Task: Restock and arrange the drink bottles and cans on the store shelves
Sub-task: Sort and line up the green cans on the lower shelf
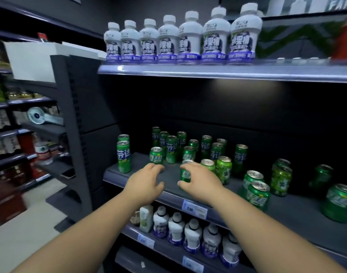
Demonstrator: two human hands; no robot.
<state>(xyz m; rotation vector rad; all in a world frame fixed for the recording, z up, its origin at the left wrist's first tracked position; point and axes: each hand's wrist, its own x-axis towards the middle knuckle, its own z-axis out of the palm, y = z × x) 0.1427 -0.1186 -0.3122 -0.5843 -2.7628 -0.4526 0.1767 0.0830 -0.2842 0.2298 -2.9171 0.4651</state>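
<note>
– Cans (171,148) of green soda: where do they stand?
– Upright on the middle shelf (141,163). That bunch at the back is mostly tall ones. Two more tall cans (123,156) stand one behind the other near the left end. Squat cans (257,195) stand further right, toward the front, with paler green cans (224,170) among them.
– And the hands?
– The right hand (203,183) is over the front of that shelf. Its grip is closed round one small can (185,174), thumb on the near side and fingers over the top. The can is upright. I cannot tell whether its base touches the shelf.
– The other one?
– The left hand (147,182) hovers just beside it, palm down. Its grip holds nothing and the fingers curve loosely. Their tips are near a short can (156,155) standing behind them. Whether they touch it, I cannot tell.
– What is above and below?
– White bottles (188,38) with purple labels stand in a row along the front of the top shelf (208,72). On the lower shelf (168,251) are more pale bottles (192,235), with a small carton (146,217) at their left end. A price tag (194,208) sits on the middle shelf's front edge, under the right wrist.
– Anything off to the side?
– Blurred shelving on the left, with a small white fan (38,115) on it
</note>
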